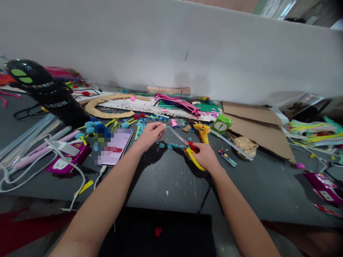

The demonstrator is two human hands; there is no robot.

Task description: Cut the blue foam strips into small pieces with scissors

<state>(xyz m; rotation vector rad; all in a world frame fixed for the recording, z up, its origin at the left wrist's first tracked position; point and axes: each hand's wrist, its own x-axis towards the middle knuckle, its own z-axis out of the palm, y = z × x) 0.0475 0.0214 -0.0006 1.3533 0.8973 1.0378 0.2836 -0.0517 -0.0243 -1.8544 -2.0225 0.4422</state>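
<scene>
My right hand [202, 156] grips a pair of scissors [177, 135] by its yellow and red handles. The metal blades point up and left, toward my left hand [153, 134]. That hand has its fingers closed in a pinch near the blade tips; whatever sits between them is too small to make out. Below the blades, blue fuzzy scraps [174, 146] lie scattered on the dark grey table [163, 178]. Just beyond my right hand stands a yellow hot glue gun [203, 131], with a clear glue stick [233, 145] reaching out to its right.
At left are a black bottle [57, 101], a phone [117, 147] on a cable and a purple power strip [69, 159]. A beige ring [92, 109] and pink pipe cleaners [178, 101] lie behind. Cardboard [257, 134] and a green packet [222, 123] are at right.
</scene>
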